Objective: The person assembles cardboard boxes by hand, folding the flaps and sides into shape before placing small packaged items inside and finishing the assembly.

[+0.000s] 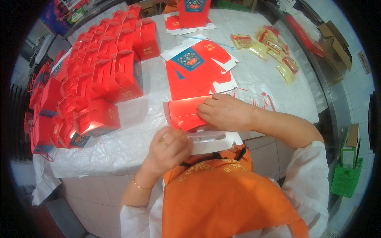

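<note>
A partly folded red cardboard gift box (183, 109) lies at the table's front edge, its white inner flap (214, 143) pointing toward me. My left hand (170, 147), wearing a ring, has its fingers curled in a grip on the near left edge of the box. The fingers of my right hand (226, 112) are bent over the right side of the same box, holding it; their tips are partly hidden. Just beyond lies a pile of flat red box blanks (198, 73) with blue printed panels and white edges.
Rows of folded red boxes (103, 75) crowd the left side. At the far edge stands another red box (193, 14). Small yellow packets (274, 45) lie at the back right, and red-and-white scraps (264, 102) sit near my right forearm. White sheeting (135, 146) covers the table.
</note>
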Available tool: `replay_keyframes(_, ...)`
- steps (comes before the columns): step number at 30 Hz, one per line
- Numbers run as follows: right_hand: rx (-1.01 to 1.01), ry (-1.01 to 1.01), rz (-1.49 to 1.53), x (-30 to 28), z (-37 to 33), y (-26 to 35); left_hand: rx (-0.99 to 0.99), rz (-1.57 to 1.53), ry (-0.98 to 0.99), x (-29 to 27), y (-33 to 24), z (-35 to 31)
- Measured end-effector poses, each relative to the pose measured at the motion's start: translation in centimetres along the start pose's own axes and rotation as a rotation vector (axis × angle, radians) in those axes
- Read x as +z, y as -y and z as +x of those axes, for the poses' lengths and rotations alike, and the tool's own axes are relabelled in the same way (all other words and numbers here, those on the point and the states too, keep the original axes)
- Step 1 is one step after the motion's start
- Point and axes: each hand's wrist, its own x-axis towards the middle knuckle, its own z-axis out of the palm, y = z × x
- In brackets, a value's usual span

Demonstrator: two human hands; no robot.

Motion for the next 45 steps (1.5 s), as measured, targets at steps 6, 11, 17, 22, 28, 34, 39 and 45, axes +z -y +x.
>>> replay_keyframes(6,0.264,-0.064,0.34,-1.8,0.0,-0.4,-0.06,0.01,-0.013,0.4,0.2,0.3)
replay_keyframes(11,0.309,-0.213,0.501,-2.0,0.2,-2.7,-0.099,0.064,-0.034,1.3,1.5,1.9)
replay_keyframes(17,0.276,-0.121,0.615,-2.4,-0.3,-3.7,-0.188,0.162,-0.04,2.8,2.1,2.7)
replay_keyframes(22,0.273,-0.047,0.738,-2.4,0.4,-5.4,-0.197,0.25,-0.092,4.0,2.5,3.5)
replay_keyframes(28,0.24,-0.002,0.811,-2.0,0.4,-6.1,-0.203,0.312,-0.073,4.2,2.3,3.6)
replay_keyframes(34,0.189,0.188,0.761,-2.9,0.6,-5.9,-0.2,0.336,-0.041,3.8,1.8,2.9)
replay_keyframes(39,0.276,0.288,0.746,-3.0,1.7,-5.0,-0.213,0.296,-0.003,3.4,1.8,2.7)
replay_keyframes(45,0.3,0.297,0.721,-2.0,2.7,-5.0,-0.222,0.276,0.009,3.7,1.9,2.8)
